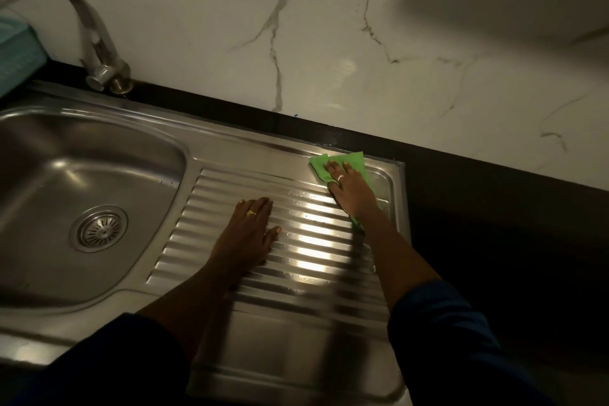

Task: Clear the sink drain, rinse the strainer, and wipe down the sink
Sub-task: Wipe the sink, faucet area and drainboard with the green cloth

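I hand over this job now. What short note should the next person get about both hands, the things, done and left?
Left hand: flat on the ridged drainboard, holding nothing.
Right hand: presses the green cloth on the drainboard's far right corner.
Strainer: seated in the drain, looks clear.
Done, it seems: drain and strainer.
Left: finish the wipe of drainboard and basin.

Dark blue sleeves; ringed left hand, right hand.

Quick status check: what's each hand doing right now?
Left hand: open, flat on the drainboard, holding nothing.
Right hand: open, straight fingers pressing the green cloth down.
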